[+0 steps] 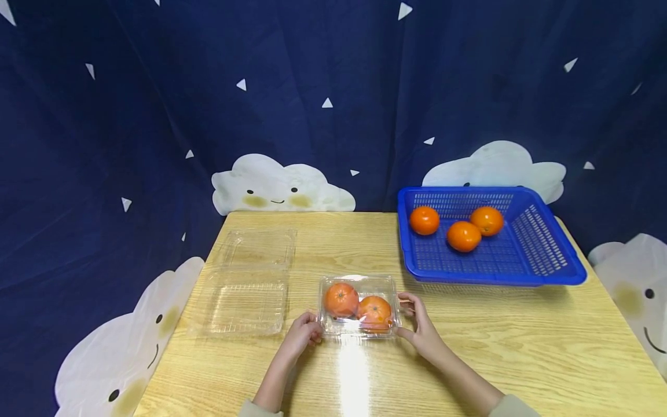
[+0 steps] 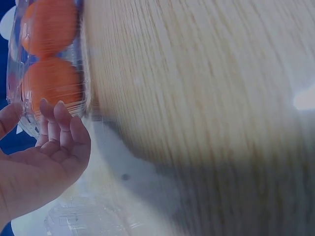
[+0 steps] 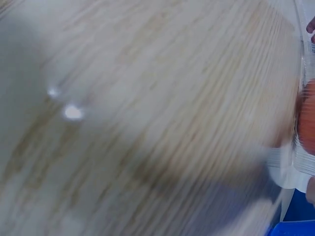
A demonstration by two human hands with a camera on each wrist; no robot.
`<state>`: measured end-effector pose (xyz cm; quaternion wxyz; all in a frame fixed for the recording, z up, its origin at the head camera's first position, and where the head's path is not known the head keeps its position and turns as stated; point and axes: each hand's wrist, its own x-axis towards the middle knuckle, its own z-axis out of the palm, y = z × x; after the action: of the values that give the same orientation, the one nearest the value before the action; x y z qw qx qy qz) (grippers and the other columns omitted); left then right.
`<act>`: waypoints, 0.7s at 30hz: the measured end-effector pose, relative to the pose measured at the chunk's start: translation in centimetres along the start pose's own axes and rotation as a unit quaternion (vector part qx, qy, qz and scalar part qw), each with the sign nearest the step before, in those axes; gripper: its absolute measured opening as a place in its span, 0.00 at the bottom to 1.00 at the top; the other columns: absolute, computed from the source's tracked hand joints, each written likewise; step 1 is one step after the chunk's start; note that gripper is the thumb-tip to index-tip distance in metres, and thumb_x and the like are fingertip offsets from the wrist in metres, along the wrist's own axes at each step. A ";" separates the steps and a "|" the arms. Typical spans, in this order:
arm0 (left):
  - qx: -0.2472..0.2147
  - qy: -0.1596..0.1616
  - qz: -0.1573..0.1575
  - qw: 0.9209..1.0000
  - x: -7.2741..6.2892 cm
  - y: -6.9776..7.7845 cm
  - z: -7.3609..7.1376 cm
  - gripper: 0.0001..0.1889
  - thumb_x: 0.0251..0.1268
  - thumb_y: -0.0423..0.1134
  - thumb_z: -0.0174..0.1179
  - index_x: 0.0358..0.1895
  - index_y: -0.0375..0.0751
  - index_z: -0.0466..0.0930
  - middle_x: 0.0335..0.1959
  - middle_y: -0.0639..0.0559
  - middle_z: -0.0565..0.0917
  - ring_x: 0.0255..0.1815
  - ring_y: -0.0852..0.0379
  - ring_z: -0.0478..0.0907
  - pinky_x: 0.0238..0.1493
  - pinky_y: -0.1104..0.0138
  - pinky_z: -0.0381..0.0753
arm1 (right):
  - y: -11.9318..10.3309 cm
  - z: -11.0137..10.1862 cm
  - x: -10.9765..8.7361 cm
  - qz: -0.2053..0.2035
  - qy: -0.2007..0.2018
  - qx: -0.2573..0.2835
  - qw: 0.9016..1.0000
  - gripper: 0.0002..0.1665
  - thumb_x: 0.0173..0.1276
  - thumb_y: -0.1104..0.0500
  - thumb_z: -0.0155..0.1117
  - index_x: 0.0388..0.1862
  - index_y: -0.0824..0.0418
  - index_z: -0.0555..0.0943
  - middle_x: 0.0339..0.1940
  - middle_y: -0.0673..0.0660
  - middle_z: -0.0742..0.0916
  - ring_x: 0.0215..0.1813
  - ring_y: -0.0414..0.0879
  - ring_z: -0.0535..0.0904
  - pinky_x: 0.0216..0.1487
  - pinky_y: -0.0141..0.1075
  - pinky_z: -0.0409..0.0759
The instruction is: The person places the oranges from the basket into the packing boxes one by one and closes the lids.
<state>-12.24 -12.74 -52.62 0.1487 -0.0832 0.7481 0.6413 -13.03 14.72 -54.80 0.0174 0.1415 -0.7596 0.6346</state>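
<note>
A clear plastic clamshell box (image 1: 358, 333) with its lid down lies in front of me, two round orange fruits (image 1: 341, 299) inside it. At its left end my left hand (image 1: 302, 334) touches the near corner; in the left wrist view the fingers bend gently beside the box end and the thumb is apart from them. My right hand (image 1: 421, 330) is at the right end, thumb and fingers spread along that edge. The right wrist view shows only slivers of the box and hands at its border. Whether the box is slightly raised, I cannot tell.
To the left, a second clear clamshell box (image 1: 247, 301) lies opened flat on the wooden table (image 1: 359, 240). A blue plastic basket (image 1: 542, 255) at the back right holds 3 more orange fruits (image 1: 464, 236). Behind the table hangs a dark blue curtain (image 1: 292, 127) with clouds.
</note>
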 end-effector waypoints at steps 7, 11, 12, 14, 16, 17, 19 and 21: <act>-0.001 -0.018 -0.004 1.000 0.1 -0.3 -0.2 0.02 0.50 0.30 0.50 0.26 0.34 0.70 0.19 0.51 0.75 0.19 0.59 0.71 0.23 0.68 0.71 | 0.0 -0.4 0.0 0.129 -0.032 0.058 0.989 0.32 0.52 0.72 0.61 0.54 0.74 0.59 0.42 0.63 0.72 0.37 0.43 0.71 0.38 0.30 0.72; 0.005 -0.032 -0.001 0.999 0.2 -0.5 -0.3 0.07 0.52 0.32 0.49 0.24 0.30 0.73 0.17 0.51 0.76 0.18 0.59 0.71 0.23 0.68 0.70 | 1.2 -1.2 0.4 0.208 -0.110 0.114 0.965 0.19 0.57 0.64 0.59 0.45 0.70 0.66 0.34 0.56 0.77 0.33 0.40 0.75 0.35 0.30 0.76; 0.005 -0.034 -0.001 0.999 0.1 -0.4 -0.3 0.08 0.52 0.32 0.49 0.24 0.28 0.74 0.17 0.51 0.76 0.18 0.59 0.71 0.23 0.68 0.70 | 1.3 -1.4 0.5 0.216 -0.135 0.122 0.959 0.16 0.59 0.62 0.58 0.43 0.69 0.68 0.32 0.55 0.78 0.32 0.40 0.76 0.34 0.31 0.76; 0.001 -0.038 0.001 0.999 -0.3 0.2 -0.3 0.10 0.53 0.31 0.48 0.25 0.25 0.74 0.16 0.52 0.76 0.17 0.60 0.71 0.23 0.69 0.69 | 1.4 -1.8 0.6 0.219 -0.182 0.136 0.949 0.12 0.61 0.60 0.56 0.38 0.67 0.72 0.29 0.54 0.81 0.30 0.41 0.78 0.34 0.32 0.77; -0.004 -0.042 0.004 0.999 -0.9 1.1 -0.2 0.10 0.53 0.30 0.48 0.24 0.24 0.74 0.15 0.52 0.75 0.16 0.60 0.71 0.22 0.69 0.68 | 0.8 -2.0 0.6 0.212 -0.220 0.154 0.940 0.11 0.65 0.60 0.52 0.35 0.70 0.73 0.28 0.55 0.82 0.27 0.40 0.78 0.31 0.31 0.77; -0.006 -0.044 0.003 0.999 -1.2 1.6 -0.2 0.09 0.53 0.29 0.47 0.24 0.24 0.74 0.15 0.52 0.75 0.16 0.60 0.70 0.22 0.70 0.68 | 0.6 -2.2 0.6 0.213 -0.237 0.163 0.934 0.13 0.66 0.60 0.50 0.35 0.72 0.74 0.28 0.55 0.83 0.26 0.40 0.78 0.30 0.31 0.77; -0.009 -0.045 0.002 0.999 -1.7 2.4 -0.2 0.09 0.53 0.28 0.47 0.24 0.24 0.73 0.14 0.53 0.74 0.16 0.61 0.70 0.23 0.70 0.68 | 0.5 -2.4 0.7 0.226 -0.259 0.176 0.922 0.16 0.67 0.61 0.49 0.35 0.76 0.75 0.27 0.55 0.84 0.25 0.38 0.78 0.28 0.29 0.77; -0.013 -0.045 0.001 0.999 -1.8 2.6 -0.1 0.08 0.53 0.28 0.47 0.23 0.25 0.73 0.14 0.54 0.73 0.16 0.61 0.70 0.23 0.71 0.67 | 0.5 -2.6 0.8 0.235 -0.275 0.187 0.913 0.18 0.68 0.61 0.49 0.36 0.79 0.75 0.27 0.55 0.85 0.24 0.38 0.79 0.26 0.28 0.76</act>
<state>-11.37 -12.58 -49.54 0.1804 -0.0550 0.7327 0.6539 -14.33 17.20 -54.65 -0.3683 0.1281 -0.6136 0.6866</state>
